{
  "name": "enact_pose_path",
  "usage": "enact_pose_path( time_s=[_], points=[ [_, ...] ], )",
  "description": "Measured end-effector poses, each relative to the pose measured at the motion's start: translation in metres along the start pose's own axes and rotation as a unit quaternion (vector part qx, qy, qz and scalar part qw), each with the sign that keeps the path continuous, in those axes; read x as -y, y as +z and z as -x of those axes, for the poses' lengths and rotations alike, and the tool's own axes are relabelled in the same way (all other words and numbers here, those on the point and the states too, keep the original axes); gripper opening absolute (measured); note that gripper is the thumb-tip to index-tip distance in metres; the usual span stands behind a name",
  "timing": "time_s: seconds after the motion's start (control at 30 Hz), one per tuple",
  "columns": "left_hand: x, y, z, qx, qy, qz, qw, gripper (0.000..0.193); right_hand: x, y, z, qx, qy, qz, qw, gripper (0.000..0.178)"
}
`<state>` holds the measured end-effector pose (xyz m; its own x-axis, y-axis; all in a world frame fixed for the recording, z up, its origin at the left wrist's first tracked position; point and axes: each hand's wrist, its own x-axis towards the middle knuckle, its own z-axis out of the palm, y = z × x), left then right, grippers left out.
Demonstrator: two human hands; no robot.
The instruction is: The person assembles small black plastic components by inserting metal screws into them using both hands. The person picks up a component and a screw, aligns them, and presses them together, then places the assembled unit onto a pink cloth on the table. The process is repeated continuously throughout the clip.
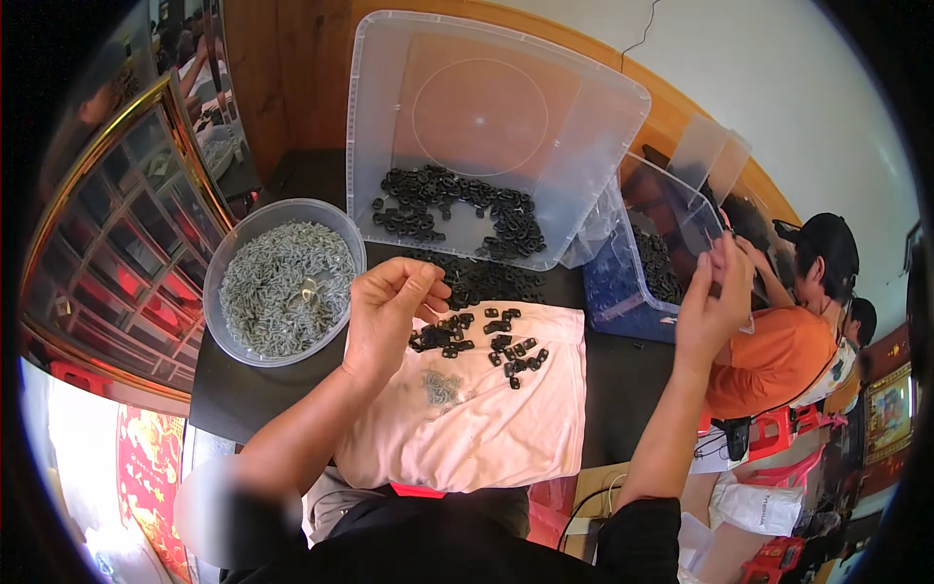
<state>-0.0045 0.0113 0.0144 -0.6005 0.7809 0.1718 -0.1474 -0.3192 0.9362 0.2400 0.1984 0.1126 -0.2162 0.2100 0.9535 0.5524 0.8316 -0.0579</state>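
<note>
My left hand is closed above the left part of a pale pink cloth, thumb and fingers pressed together. Whatever it may hold is too small to make out. Loose small black plastic pieces lie on the cloth beside it, and a little heap of grey screws lies nearer me. My right hand is raised at the right, by the edge of a clear bin with a blue base. Its fingertips are pinched together, and their contents cannot be made out.
A round clear tub full of grey screws stands at the left. Behind the cloth, a large clear bin lies tipped with black pieces inside. A person in orange sits close on the right.
</note>
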Motion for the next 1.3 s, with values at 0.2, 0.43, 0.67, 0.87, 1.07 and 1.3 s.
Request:
enact_pose_path(
  time_s=[0.2,0.43,0.67,0.87,1.07,1.3],
  points=[
    [0.001,-0.004,-0.004,-0.015,-0.006,-0.019,1.000,0.019,0.079,0.033,0.048,0.303,0.031,-0.309,0.901,0.012],
    [0.002,0.000,-0.002,0.013,-0.030,-0.075,0.997,0.013,0.086,0.070,0.092,0.470,-0.042,-0.213,0.856,0.013],
    [0.012,0.001,0.000,0.040,-0.027,-0.094,0.994,0.012,0.086,0.069,0.095,0.468,-0.035,-0.211,0.858,0.011],
    [0.014,0.004,0.003,0.120,-0.075,-0.145,0.979,0.013,0.085,0.064,0.096,0.351,-0.009,-0.365,0.862,0.012],
    [0.005,0.006,0.010,0.238,-0.303,0.104,0.917,0.015,0.097,0.049,0.087,0.271,-0.063,-0.445,0.851,0.026],
    [0.008,0.008,0.012,0.206,-0.291,0.153,0.921,0.013,0.104,0.046,0.094,0.284,0.094,-0.490,0.819,0.021]
  ],
)
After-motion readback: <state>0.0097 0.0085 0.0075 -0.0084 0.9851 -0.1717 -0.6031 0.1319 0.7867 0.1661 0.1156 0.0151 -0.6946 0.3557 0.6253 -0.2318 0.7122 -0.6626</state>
